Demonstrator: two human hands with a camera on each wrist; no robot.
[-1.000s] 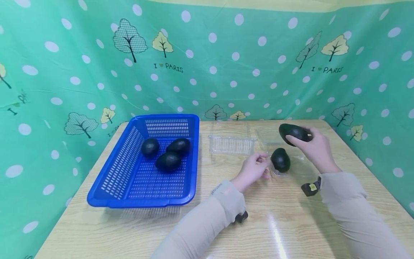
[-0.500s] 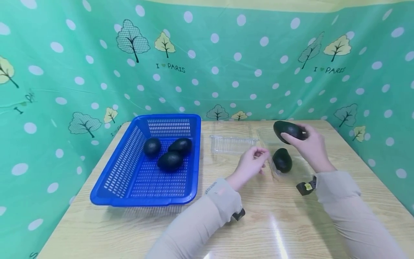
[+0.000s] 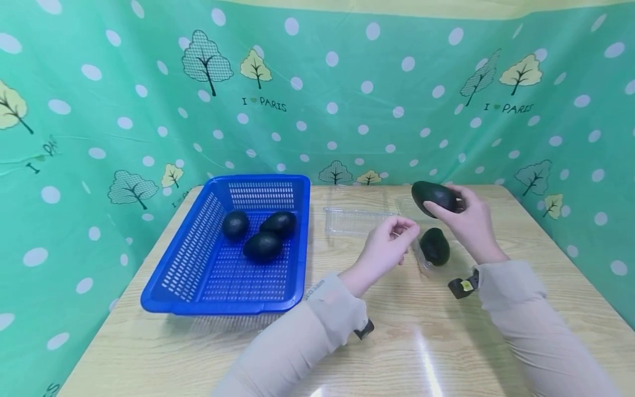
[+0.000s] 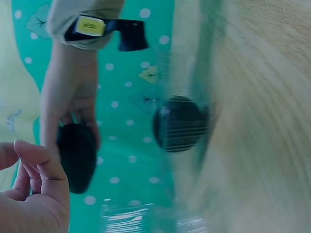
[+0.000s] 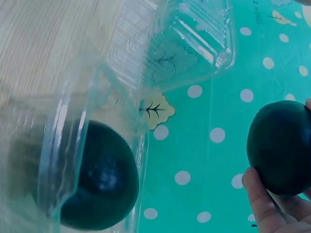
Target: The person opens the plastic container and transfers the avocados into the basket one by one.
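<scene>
My right hand [image 3: 470, 225] grips a dark green avocado [image 3: 432, 198] from its right end, raised over a clear plastic clamshell container [image 5: 68, 160]. One avocado [image 3: 435, 247] sits inside that container, its dark side showing through the clear wall in the left wrist view. Beside the container's left edge is my left hand [image 3: 384, 248], fingers loosely bent and thumb close to the index fingertip. Nothing shows between those fingers [image 4: 41, 160]. In the right wrist view, the held avocado [image 5: 281, 148] rests on the fingers at the right edge.
A second clear container [image 3: 354, 221] stands behind my left hand. On the left is a blue plastic basket [image 3: 303, 248] with three avocados [image 3: 263, 246] inside. A green dotted cloth [image 3: 317, 99] hangs behind the wooden table [image 3: 397, 342].
The right hand has moved left with its avocado, now more above the container. My left hand has risen slightly from the container's left side. The basket's avocados stay put.
</scene>
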